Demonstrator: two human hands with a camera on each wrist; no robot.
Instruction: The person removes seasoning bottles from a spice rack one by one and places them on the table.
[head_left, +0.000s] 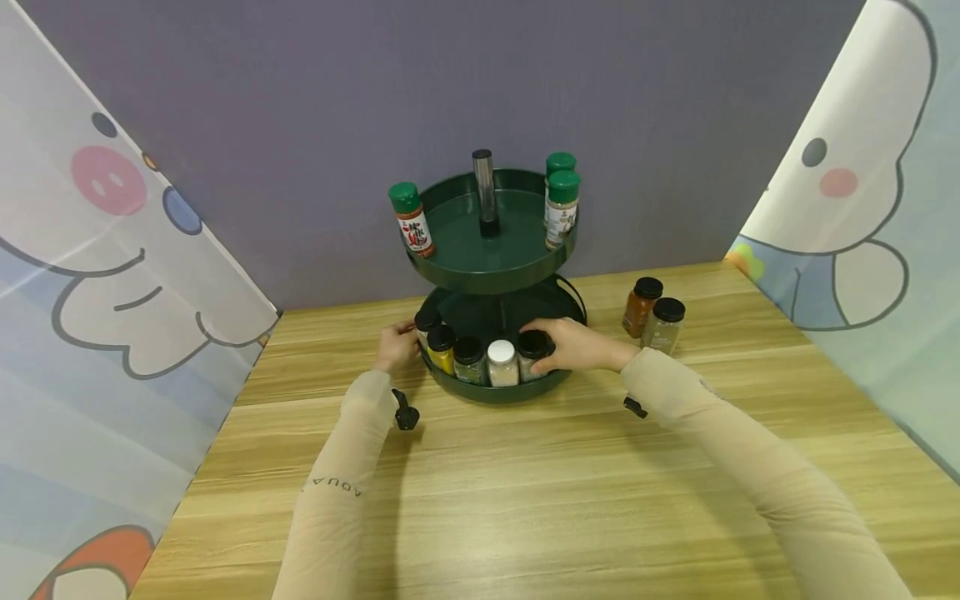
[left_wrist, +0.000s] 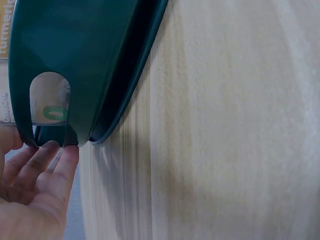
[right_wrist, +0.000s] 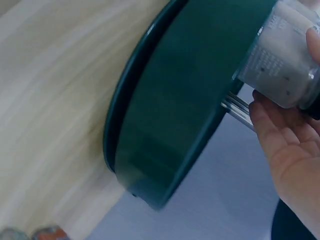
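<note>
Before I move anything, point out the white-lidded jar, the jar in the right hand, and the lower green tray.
White-lidded jar (head_left: 502, 369): head view, on its body just below the lid.
Held jar (right_wrist: 280, 65): right wrist view, on its clear side.
Lower green tray (left_wrist: 82, 47): left wrist view, on its outer wall.

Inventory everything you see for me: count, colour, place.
Two-tier rack: 1, dark green, centre
Pole: 1, silver and black, upper tier middle
Bottles: 3, green-capped, upper tier, one left, two right
Lower-tier jars: 5 visible, four black-capped, one white-capped, along front
Loose jars: 2, black-capped, reddish-brown and greyish, right of rack
Table: 1, light wood, under rack
Wall: 1, grey-purple, behind
Cartoon panels: 2, mostly white and pale blue, either side
Wrist devices: 2, black, one per wrist
Sleeves: 2, cream, left and right
Left grip: 1, bare, touching rack's left side
Right grip: 1, bare, holding front-right jar
</note>
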